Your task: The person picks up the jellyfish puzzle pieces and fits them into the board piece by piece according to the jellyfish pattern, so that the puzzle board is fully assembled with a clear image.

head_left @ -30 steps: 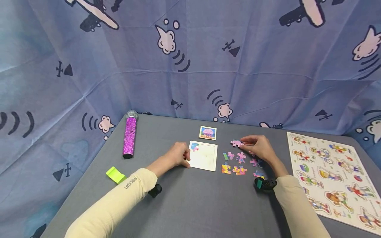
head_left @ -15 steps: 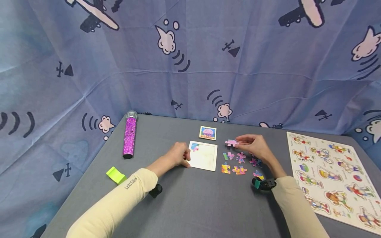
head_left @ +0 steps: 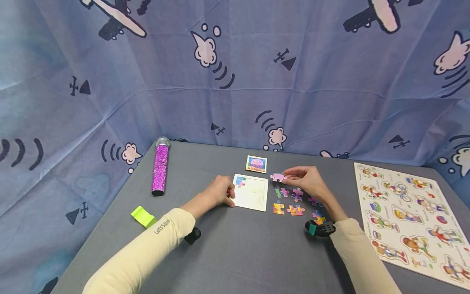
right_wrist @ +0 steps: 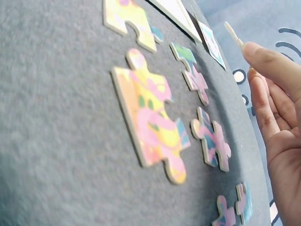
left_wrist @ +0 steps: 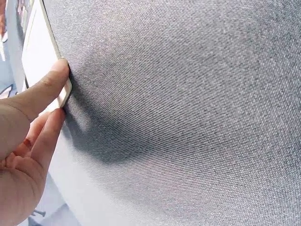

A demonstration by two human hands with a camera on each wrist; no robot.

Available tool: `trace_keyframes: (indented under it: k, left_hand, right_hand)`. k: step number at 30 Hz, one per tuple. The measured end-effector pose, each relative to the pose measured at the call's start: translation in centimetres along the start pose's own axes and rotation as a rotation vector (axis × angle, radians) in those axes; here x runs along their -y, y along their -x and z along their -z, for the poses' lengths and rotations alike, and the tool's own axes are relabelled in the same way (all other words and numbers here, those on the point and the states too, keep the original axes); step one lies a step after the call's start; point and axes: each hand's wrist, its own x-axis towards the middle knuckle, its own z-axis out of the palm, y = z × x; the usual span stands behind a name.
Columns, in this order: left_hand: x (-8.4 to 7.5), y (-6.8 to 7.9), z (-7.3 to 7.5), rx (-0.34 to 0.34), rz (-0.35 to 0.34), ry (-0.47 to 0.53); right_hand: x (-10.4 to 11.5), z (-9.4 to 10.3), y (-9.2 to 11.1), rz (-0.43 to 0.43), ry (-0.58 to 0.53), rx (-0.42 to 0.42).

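My left hand [head_left: 219, 190] grips the left edge of a white square puzzle tray [head_left: 255, 196]. In the left wrist view, its thumb and a finger [left_wrist: 55, 120] pinch the tray near a corner. One blue and pink piece [head_left: 240, 181] sits in the tray's upper left corner. Held between thumb and fingers of my right hand [head_left: 306, 179] is a pink puzzle piece [head_left: 278, 177], raised above the table just right of the tray. The right wrist view shows that piece edge-on. Several loose pieces, among them a yellow and pink one [right_wrist: 153, 117], lie below the right hand.
Behind the tray lies a small jellyfish picture card [head_left: 256, 164]. A purple glittery microphone [head_left: 160, 167] and a lime-green object [head_left: 143, 216] are on the left. A large board of cartoon figures [head_left: 413, 224] takes up the right side. A patterned blue cloth [head_left: 235, 73] hangs behind the table.
My right hand has carried the pink puzzle piece leftward, closer to the tray. The left hand and the tray have stayed in place.
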Motion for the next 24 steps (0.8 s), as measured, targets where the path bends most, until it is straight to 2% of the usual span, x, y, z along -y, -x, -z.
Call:
trace_keyframes:
  k: [16,24]
  left_hand:
    - [-0.3,0.1,0.1,0.000,0.022,0.017]
    - [-0.4,0.0,0.0,-0.001,0.028,0.013]
  right_hand:
    - [0.5,-3.3,-0.6,0.030,-0.080,-0.015]
    - [0.8,-5.0,-1.2,0.045,-0.123,0.027]
